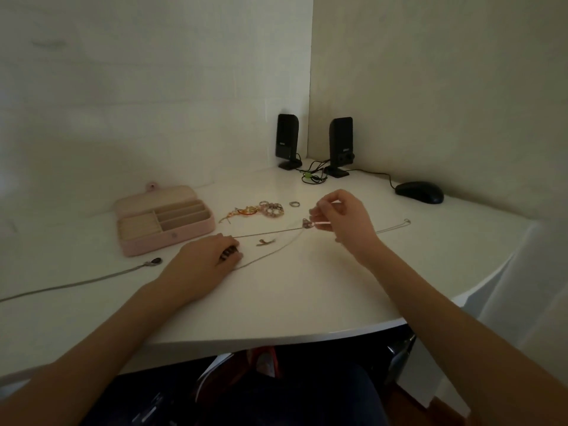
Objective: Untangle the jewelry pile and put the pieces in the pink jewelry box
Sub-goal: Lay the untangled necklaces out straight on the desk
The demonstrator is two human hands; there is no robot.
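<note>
Pink jewelry box (172,233) sitting open on the white table (292,302), left of centre, lid flipped back flat. Inside: padded cream ring rolls on the left half, a few long slotted compartments on the right, and can't make out any jewelry in there.

Just right of the box, a small jewelry pile (261,209): beaded bracelets in pinkish tones, an orange-gold tangle, and a silver ring (294,204) lying a bit apart. Tiny gold-coloured piece (265,241) nearer the front, between the hands.

Right hand (341,218) raised a little off the table, fingertips pinching a thin pinkish rod-like piece with a small pendant (306,223) beside it. Thin silver chain (267,233) running from that pendant across to the left hand (206,261), another strand trailing off right to a clasp near the table's edge. Left hand knuckles-up on the table, fingers curled round a dark striped beaded thing (228,253), pinning the chain there.

Separate flat silver necklace (76,282) snaking off to the left edge, dark pendant end near the box.

Back corner: two black speakers (340,146) with tangled cables, black computer mouse (419,192) to the right.
</note>
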